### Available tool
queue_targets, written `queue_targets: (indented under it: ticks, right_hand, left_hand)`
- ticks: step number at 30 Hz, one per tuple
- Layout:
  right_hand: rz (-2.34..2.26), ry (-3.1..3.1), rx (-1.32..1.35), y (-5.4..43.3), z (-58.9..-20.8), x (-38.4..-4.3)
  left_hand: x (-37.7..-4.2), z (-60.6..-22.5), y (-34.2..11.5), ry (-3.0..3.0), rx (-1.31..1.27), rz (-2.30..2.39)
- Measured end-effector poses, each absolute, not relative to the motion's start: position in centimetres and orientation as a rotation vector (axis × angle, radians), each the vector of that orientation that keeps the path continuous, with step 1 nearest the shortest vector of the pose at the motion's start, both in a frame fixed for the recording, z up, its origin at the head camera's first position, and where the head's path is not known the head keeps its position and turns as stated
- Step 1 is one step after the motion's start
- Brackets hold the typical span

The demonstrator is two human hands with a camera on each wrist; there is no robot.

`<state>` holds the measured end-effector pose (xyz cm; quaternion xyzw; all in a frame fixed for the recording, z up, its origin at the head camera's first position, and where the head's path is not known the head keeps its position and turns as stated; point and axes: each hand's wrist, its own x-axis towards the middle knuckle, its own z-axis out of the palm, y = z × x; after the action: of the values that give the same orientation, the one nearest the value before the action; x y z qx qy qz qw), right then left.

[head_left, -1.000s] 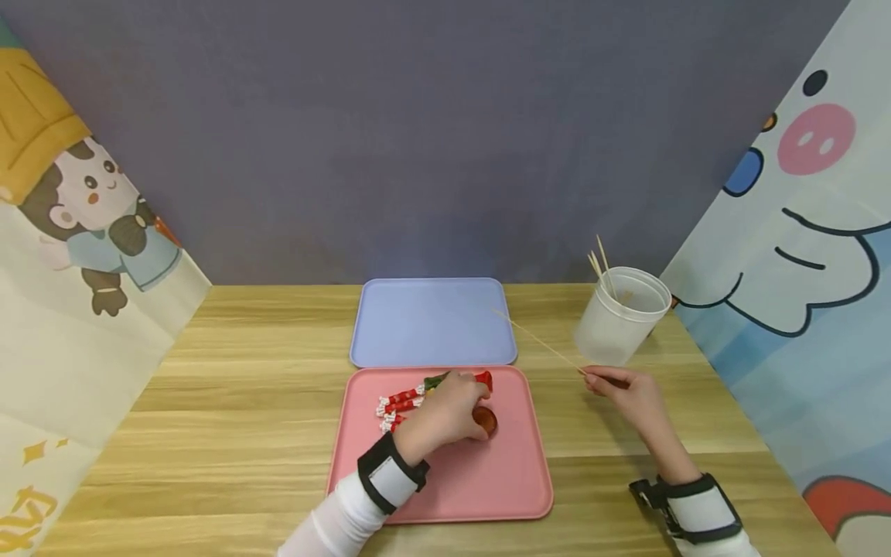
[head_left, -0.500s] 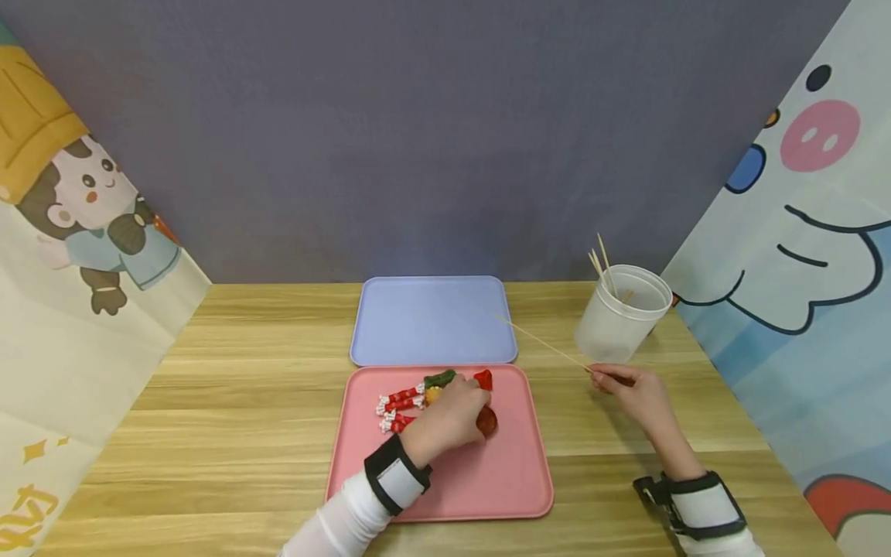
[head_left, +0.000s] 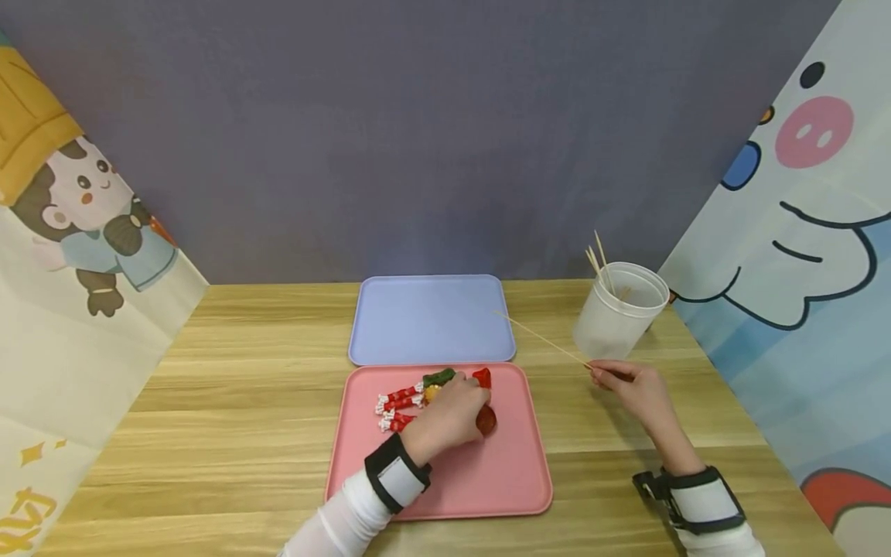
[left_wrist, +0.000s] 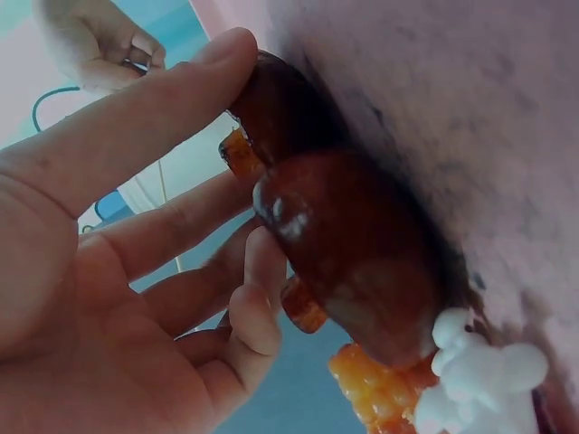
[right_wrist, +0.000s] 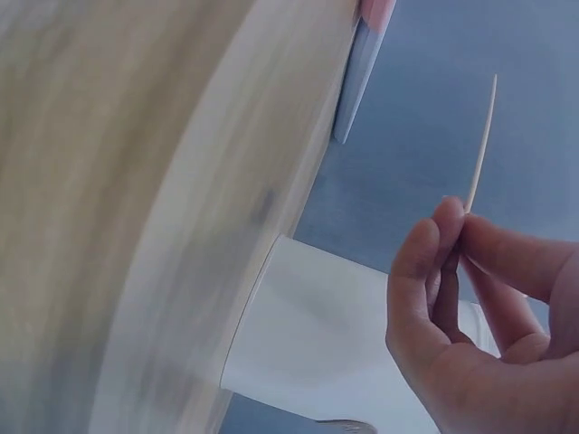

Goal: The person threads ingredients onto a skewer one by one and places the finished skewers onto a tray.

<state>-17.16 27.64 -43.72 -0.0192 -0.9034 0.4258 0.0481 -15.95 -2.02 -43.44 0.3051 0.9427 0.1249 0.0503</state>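
On the pink tray (head_left: 473, 495), my left hand (head_left: 445, 414) is lowered over a group of play foods. Its thumb and fingers pinch a glossy brown mushroom-like piece (left_wrist: 280, 104) with an orange stub. A second brown piece (left_wrist: 353, 253) lies against it; one shows beside the hand in the head view (head_left: 486, 420). Red-and-white sticks (head_left: 400, 402), a green piece (head_left: 438, 377), a yellow corn piece (left_wrist: 371, 389) and a red piece (head_left: 483, 377) lie around it. My right hand (head_left: 629, 391) pinches a thin wooden skewer (head_left: 543, 338) by one end, its other end pointing up-left.
A blue tray (head_left: 431, 321) adjoins the pink tray's far edge. A white tub (head_left: 612, 325) with several skewers (head_left: 599, 259) stands behind my right hand. A grey partition (head_left: 431, 139) rises at the table's back, with printed cloths on both sides.
My left hand's fingers have drawn closer together beside the brown piece, showing more of the green and yellow pieces. The right hand with the skewer has barely moved.
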Motion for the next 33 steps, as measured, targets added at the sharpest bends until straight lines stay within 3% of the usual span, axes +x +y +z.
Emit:
queue_targets:
  ticks: [7, 18, 33]
  right_hand:
    - [1.332, -2.762, -0.078, 27.2, -42.6, -17.1]
    - [1.304, -2.748, 0.005, 26.1, -40.3, -16.9]
    - [1.381, -2.714, 0.156, 24.5, -39.2, -17.3]
  left_hand:
    - [-16.3, -43.0, -2.6, 2.849, 0.949, 0.485]
    - [-18.0, -40.7, -5.2, 2.832, 0.693, 1.126]
    - [-19.4, -38.9, -8.8, 2.747, 0.515, 1.563]
